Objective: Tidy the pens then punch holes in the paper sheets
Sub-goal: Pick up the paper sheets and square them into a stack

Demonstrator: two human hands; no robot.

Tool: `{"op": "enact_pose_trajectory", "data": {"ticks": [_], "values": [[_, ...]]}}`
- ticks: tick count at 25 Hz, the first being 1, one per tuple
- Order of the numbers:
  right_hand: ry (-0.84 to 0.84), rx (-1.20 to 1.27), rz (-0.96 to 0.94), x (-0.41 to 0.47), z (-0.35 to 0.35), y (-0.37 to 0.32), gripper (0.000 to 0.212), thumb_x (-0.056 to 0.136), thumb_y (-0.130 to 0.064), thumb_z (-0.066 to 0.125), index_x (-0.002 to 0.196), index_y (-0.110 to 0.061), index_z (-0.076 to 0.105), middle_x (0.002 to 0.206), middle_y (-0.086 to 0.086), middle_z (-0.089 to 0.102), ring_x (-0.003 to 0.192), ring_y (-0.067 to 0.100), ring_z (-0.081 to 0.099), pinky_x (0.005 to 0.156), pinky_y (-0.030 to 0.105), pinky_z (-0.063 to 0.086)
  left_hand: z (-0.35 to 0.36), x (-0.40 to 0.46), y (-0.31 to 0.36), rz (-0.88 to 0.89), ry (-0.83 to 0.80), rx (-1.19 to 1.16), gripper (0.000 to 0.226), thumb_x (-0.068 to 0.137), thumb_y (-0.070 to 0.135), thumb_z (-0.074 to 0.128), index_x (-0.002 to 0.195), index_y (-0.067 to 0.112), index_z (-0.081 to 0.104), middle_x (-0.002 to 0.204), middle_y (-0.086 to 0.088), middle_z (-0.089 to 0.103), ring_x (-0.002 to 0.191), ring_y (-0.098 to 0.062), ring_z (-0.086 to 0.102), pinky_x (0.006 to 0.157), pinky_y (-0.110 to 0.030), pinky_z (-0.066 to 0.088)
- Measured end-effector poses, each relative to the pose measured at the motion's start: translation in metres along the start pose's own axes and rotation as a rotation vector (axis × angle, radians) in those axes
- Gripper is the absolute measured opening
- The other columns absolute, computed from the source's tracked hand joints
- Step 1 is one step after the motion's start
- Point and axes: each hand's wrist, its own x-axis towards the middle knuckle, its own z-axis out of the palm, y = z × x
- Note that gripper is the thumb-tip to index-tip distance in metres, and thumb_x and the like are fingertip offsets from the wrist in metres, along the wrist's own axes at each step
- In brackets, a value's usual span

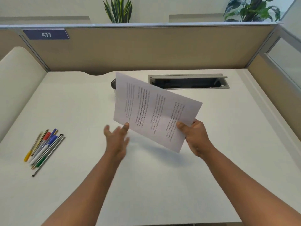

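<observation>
Printed paper sheets (154,110) hang tilted above the middle of the white desk (162,185). My right hand (193,136) grips their near right corner, thumb on top. My left hand (116,139) is blurred, fingers spread, with the fingertips at the sheets' lower left edge; it grips nothing. A bundle of several pens and pencils (44,148) lies side by side at the left of the desk. A dark mesh cup (113,84) stands behind the sheets, mostly hidden. No hole punch is in view.
An open cable tray (189,82) is set into the desk at the back right. Beige partition walls (146,49) close off the back and right. A cream chair back (17,79) stands at the left. Plants rise behind the partition.
</observation>
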Motion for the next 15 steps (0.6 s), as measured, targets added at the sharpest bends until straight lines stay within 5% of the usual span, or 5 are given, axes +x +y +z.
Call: {"op": "enact_pose_trajectory", "data": {"ticks": [3,5,9,15], "values": [[-0.112,-0.124,-0.038,0.002,-0.013,-0.006,0.023,0.097,0.0,0.063,0.106,-0.017,0.075,0.103,-0.001,0.08,0.093,0.016,0.075,0.076,0.03,0.06,-0.024,0.017,0.026,0.226,-0.007,0.373,0.125,0.079,0.023,0.089,0.159,0.042,-0.006,0.171,-0.003,0.014,0.15,-0.02,0.026,0.113,-0.045,0.031],[-0.176,-0.155,-0.04,0.002,-0.017,-0.009,0.023,0.096,-0.001,0.064,0.104,-0.019,0.077,0.103,-0.001,0.08,0.092,0.015,0.075,0.074,0.028,0.06,-0.031,0.025,0.044,0.291,-0.145,0.445,0.126,0.074,0.024,0.092,0.158,0.045,0.0,0.167,0.001,0.028,0.147,-0.015,0.034,0.109,-0.042,0.037],[-0.242,-0.225,-0.033,0.0,-0.022,-0.007,0.028,0.097,-0.007,0.065,0.101,-0.029,0.081,0.106,0.0,0.08,0.095,0.016,0.074,0.08,0.032,0.061,-0.038,0.036,0.061,0.341,-0.415,0.415,0.072,0.073,0.014,0.087,0.136,0.019,0.054,0.127,-0.005,0.074,0.12,-0.024,0.068,0.097,-0.04,0.058],[-0.015,-0.214,-0.062,0.0,-0.018,0.01,0.021,0.097,-0.005,0.066,0.1,-0.024,0.076,0.098,-0.008,0.08,0.092,0.015,0.075,0.086,0.037,0.061,-0.033,0.023,0.037,0.368,-0.333,0.427,0.027,0.085,0.004,0.079,0.104,0.023,0.08,0.11,0.0,0.08,0.1,-0.02,0.076,0.084,-0.034,0.062]]}}
